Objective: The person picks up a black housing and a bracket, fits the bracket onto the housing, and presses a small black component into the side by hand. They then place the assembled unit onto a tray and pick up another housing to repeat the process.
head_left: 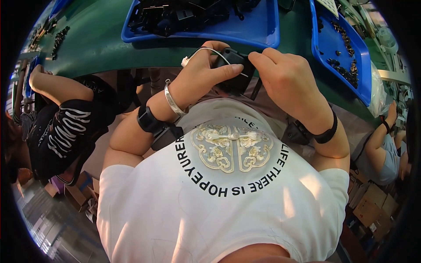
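Note:
My left hand [205, 66] is wrapped round a boxy black plastic housing [236, 82], its thumb lying across the face. A thin white cable [222, 57] loops over this hand and runs beneath the thumb; a pale end sticks out by the wrist. Closed in a pinch, my right hand [289, 79] meets the housing's upper right edge. Whatever its fingertips hold is hidden. The housing is held above my lap at the near edge of the green table [98, 48].
Just beyond my hands, a blue tray [254, 28] holds a pile of black parts. Another blue tray [335, 44] at the right contains small dark and coppery pieces, with clear plastic [377, 90] beside it. Loose small parts [60, 42] lie far left. People sit on both sides.

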The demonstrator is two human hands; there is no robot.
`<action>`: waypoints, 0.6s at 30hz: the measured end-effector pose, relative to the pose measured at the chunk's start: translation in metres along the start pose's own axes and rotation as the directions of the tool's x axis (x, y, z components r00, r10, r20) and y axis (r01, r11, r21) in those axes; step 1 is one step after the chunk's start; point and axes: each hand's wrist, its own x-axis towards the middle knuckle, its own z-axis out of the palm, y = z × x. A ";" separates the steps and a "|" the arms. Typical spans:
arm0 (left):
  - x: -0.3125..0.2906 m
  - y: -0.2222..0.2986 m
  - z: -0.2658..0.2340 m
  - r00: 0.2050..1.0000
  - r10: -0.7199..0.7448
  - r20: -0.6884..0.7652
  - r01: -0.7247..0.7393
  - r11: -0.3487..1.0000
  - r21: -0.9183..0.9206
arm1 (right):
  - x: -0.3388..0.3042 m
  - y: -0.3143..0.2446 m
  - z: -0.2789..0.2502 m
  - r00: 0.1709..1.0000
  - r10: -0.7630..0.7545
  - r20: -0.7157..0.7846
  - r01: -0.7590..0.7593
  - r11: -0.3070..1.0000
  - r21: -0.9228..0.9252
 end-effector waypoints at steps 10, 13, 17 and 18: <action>-0.007 -0.002 0.007 0.998 0.058 -0.031 -0.066 0.877 -0.475 | 0.011 -0.003 -0.002 0.990 0.029 -0.139 -0.035 0.999 -0.040; -0.011 0.006 0.023 0.993 0.089 -0.081 -0.120 0.789 -0.603 | 0.018 -0.009 -0.001 0.985 0.027 -0.173 -0.045 0.994 -0.100; -0.012 0.000 0.033 0.950 0.187 -0.250 -0.298 0.780 -0.550 | 0.023 -0.018 0.007 0.982 0.021 -0.187 -0.049 0.988 -0.144; -0.011 -0.002 0.032 0.931 0.213 -0.297 -0.336 0.819 -0.466 | 0.022 -0.019 0.007 0.981 0.018 -0.194 -0.041 0.993 -0.114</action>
